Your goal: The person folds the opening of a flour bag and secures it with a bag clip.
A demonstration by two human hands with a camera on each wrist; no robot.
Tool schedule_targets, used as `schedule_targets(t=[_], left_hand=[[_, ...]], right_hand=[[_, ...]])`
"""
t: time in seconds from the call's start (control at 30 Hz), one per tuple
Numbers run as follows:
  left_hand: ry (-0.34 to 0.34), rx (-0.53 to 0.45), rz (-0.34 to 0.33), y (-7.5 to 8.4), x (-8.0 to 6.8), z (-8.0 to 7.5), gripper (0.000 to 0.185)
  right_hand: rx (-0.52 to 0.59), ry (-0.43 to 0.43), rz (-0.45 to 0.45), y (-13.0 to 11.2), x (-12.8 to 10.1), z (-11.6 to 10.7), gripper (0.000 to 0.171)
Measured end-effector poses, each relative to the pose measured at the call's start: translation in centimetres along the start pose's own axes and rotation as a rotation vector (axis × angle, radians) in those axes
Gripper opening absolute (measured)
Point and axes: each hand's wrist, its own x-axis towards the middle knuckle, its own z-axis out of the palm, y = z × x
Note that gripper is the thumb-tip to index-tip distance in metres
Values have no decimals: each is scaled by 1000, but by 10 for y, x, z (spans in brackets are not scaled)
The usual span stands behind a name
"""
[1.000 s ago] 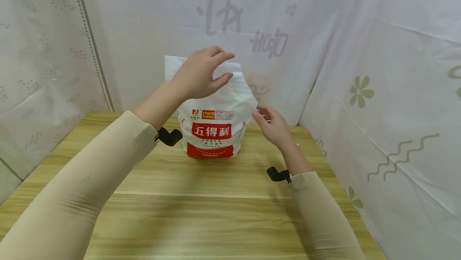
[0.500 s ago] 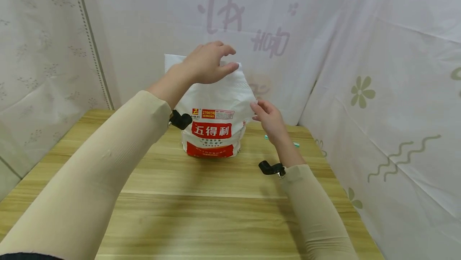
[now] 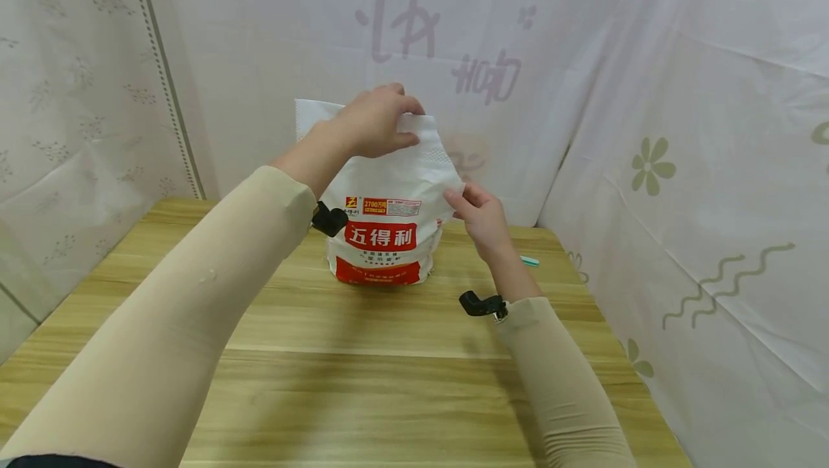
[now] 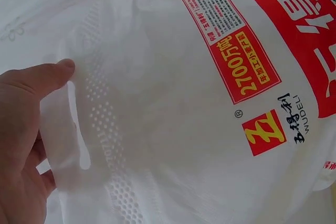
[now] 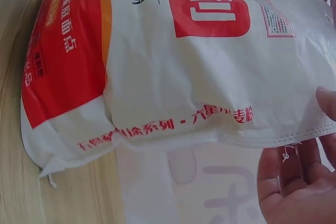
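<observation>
Standing upright at the far middle of the table (image 3: pixel 388 324), one sack (image 3: pixel 382 216), white with red panels, is being held at its upper part by both hands. The left hand (image 3: pixel 372 122) is gripping the flat top flap beside the cut-out handle slot (image 4: pixel 79 135), its fingers (image 3: pixel 404 104) curling over the edge and the thumb pressing the front; the right hand (image 3: pixel 482 216) is pinching the right side seam, its fingers narrow on the fabric. The top is looking flat and closed, so by my judgement the handling is only just starting, with everything to do with the mouth left. Counted: one sack, two hands, and one small teal item (image 3: pixel 529 261) lying on the table at the far right.
</observation>
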Motion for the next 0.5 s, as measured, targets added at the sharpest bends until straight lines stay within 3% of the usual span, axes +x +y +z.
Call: schedule_targets(t=[0.27,0.5], left_hand=[[18,-35,55,-1,5,4,36],[17,-31,61,0,7,5,23]], right_hand=[[132,89,5,1,0,7,17],[191,125,-23,-1,2,13,15]])
